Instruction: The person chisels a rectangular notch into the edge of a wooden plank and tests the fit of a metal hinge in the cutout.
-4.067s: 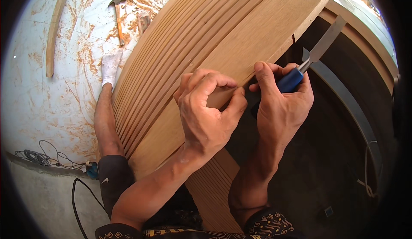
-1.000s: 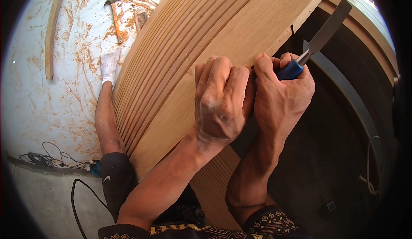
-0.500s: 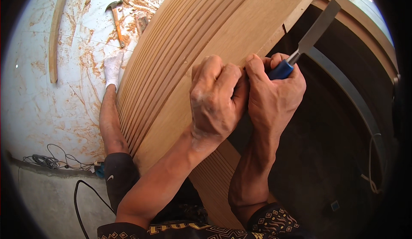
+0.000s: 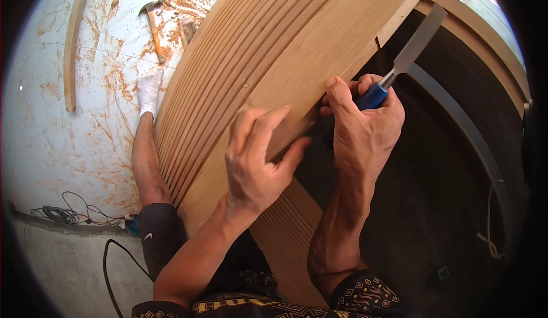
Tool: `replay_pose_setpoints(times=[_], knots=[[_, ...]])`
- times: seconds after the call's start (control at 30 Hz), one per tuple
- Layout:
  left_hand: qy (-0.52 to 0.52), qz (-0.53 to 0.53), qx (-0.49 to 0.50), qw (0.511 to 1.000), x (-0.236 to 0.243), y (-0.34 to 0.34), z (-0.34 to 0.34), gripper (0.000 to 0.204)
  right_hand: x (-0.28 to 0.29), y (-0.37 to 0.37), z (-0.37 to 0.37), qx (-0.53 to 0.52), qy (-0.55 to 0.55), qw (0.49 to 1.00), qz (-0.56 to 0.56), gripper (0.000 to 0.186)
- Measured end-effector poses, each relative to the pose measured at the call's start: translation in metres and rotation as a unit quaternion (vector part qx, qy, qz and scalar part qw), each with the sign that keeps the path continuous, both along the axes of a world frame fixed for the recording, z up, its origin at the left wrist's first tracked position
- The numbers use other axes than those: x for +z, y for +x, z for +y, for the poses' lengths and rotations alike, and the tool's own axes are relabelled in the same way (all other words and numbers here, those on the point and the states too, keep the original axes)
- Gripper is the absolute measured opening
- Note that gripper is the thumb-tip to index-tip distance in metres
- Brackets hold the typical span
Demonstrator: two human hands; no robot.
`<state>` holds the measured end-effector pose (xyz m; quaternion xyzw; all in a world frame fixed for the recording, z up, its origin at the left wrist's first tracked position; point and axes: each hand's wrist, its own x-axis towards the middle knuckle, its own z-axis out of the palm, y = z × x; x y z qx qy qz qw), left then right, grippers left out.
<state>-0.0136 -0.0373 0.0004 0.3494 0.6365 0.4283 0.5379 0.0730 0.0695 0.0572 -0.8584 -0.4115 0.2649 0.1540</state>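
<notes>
My right hand (image 4: 368,110) is closed round the blue handle of a chisel (image 4: 412,47), whose broad flat blade points up and away to the right. Its thumb lies by the edge of a slatted wooden panel (image 4: 317,61); whether it touches the wood I cannot tell. Lower and to the left, my left hand (image 4: 257,155) hovers over the panel's smooth border, fingers and thumb spread apart with nothing between them. Long parallel grooves run along the panel, and a notch shows in its right edge.
A claw hammer (image 4: 154,30) lies among wood shavings on the pale floor, near a wooden strip (image 4: 73,50). My socked foot (image 4: 150,90) rests left of the panel. Coiled cable (image 4: 63,214) lies at lower left. A curved wooden frame (image 4: 485,41) borders a dark recess on the right.
My left hand has drawn away from the right, down and to the left, and its fingers have opened. The right hand with the chisel has barely moved.
</notes>
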Motion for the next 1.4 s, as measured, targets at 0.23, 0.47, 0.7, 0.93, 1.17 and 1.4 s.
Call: replay_pose_setpoints(times=[0.23, 0.47, 0.7, 0.93, 1.17, 1.4], knots=[[0.109, 0.018, -0.03, 0.993, -0.009, -0.005, 0.002, 0.036, -0.005, -0.004, -0.006, 0.001, 0.027, 1.0, 0.015, 0.026], [0.093, 0.009, 0.015, 0.995, -0.015, 0.0, 0.015, 0.021, -0.007, -0.004, -0.009, 0.002, 0.044, 0.999, -0.001, 0.026], [0.03, -0.048, 0.066, 0.996, -0.01, 0.007, 0.02, 0.017, -0.004, 0.003, -0.011, -0.02, 0.04, 0.994, 0.099, 0.029], [0.071, -0.018, 0.056, 0.996, -0.016, 0.009, 0.021, 0.014, 0.002, 0.006, -0.018, -0.027, 0.005, 0.995, 0.099, 0.031], [0.061, -0.023, 0.038, 0.997, -0.012, 0.006, 0.023, 0.011, -0.002, 0.046, -0.073, 0.111, 0.082, 0.985, 0.099, 0.017], [0.061, -0.042, 0.056, 0.996, -0.015, 0.01, 0.021, 0.01, 0.014, 0.048, -0.075, 0.162, 0.221, 0.946, 0.172, 0.033]])
